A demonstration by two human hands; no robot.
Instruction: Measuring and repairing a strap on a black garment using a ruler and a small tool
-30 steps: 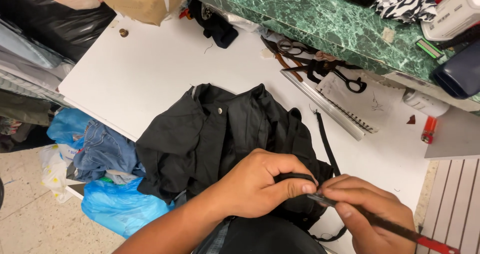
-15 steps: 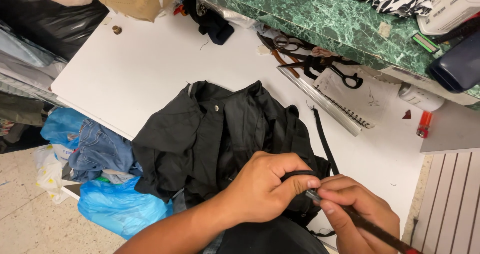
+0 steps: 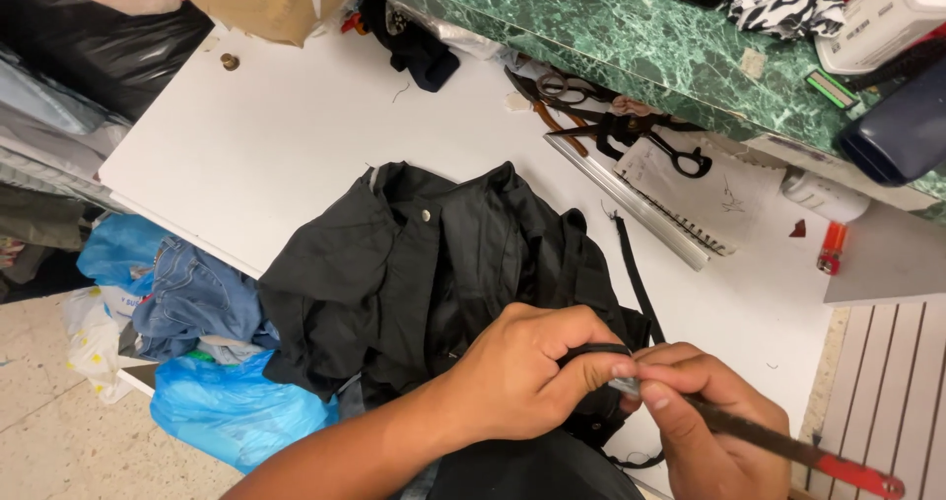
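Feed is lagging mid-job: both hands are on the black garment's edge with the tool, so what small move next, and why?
Probably ease the thin tool slightly further under the pinched edge: the left hand pinches the black garment at the tool's tip, and the right hand grips the tool close.

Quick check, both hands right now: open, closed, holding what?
Left hand: closed, pinching a black strap of the black garment.
Right hand: closed on a thin tool with a red handle end, tip at the strap.
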